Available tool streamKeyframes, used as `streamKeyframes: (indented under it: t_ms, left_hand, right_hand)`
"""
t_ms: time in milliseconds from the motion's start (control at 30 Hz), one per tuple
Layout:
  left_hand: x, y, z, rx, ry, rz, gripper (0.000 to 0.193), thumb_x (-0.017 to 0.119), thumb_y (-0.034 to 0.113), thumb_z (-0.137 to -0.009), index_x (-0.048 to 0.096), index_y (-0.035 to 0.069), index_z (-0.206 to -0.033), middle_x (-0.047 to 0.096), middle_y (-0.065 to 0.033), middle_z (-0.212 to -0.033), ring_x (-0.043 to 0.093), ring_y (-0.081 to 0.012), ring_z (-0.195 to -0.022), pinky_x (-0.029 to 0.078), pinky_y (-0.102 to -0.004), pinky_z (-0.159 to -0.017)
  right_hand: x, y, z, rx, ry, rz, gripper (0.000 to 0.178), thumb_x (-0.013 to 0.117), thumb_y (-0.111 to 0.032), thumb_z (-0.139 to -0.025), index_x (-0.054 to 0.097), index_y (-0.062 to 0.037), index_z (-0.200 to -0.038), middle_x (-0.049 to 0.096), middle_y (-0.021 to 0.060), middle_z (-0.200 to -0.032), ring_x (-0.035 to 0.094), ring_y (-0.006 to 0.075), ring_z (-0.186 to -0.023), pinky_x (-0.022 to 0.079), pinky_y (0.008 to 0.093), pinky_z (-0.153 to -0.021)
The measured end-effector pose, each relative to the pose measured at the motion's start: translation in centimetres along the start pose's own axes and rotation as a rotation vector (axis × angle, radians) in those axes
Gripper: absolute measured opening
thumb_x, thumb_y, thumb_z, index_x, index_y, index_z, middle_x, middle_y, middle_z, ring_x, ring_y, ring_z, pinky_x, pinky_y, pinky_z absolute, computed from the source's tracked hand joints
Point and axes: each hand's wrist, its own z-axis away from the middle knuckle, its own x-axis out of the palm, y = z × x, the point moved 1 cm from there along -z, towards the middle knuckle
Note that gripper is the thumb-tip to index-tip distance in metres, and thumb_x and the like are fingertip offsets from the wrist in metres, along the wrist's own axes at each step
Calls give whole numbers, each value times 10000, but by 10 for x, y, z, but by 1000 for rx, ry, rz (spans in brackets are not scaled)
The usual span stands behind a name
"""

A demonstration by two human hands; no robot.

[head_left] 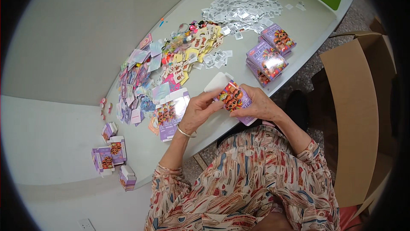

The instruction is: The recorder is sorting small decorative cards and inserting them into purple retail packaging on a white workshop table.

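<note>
Between my two hands is a small purple carton (234, 98) with colourful cartoon figures on its front. A white end flap stands up from it at the far left. My left hand (200, 110), with a bangle on the wrist, pinches the carton's left side near that flap. From the right, my right hand (259, 103) wraps round the other side, thumb lying across the front. Beside my left hand, several more purple cartons (173, 113) with white flaps lie on the white table (147, 154); whether they are flat or folded up, I cannot tell.
Filled-looking purple boxes (273, 54) are stacked at the right table edge. Behind my hands lie heaps of small white packets (241, 11), yellow cards (196, 51) and shiny pouches (134, 77). Loose cartons (109, 156) sit far left; a large cardboard box (354, 120) stands right.
</note>
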Motion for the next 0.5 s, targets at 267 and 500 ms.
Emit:
streamKeyframes:
  t_ms: [267,500]
  left_hand:
    - [0,22,-10,-165,-221,-136,782,665,-21,-852,227,62,-1495,364,-84,-1454,548,-158,-1126,497,-309,-924]
    - [4,-12,-4,61,-193,-305,655,607,99,-925,273,60,-1487,503,-153,-1354,582,-177,-1060,479,-319,-901]
  right_hand:
    - [-8,1,7,63,-102,19,559,849,-363,-625,568,17,-925,638,169,-800,628,270,-734,476,363,-684]
    - [-9,1,5,90,-111,-2,579,847,-370,-616,565,24,-933,633,177,-805,627,279,-760,476,360,-696]
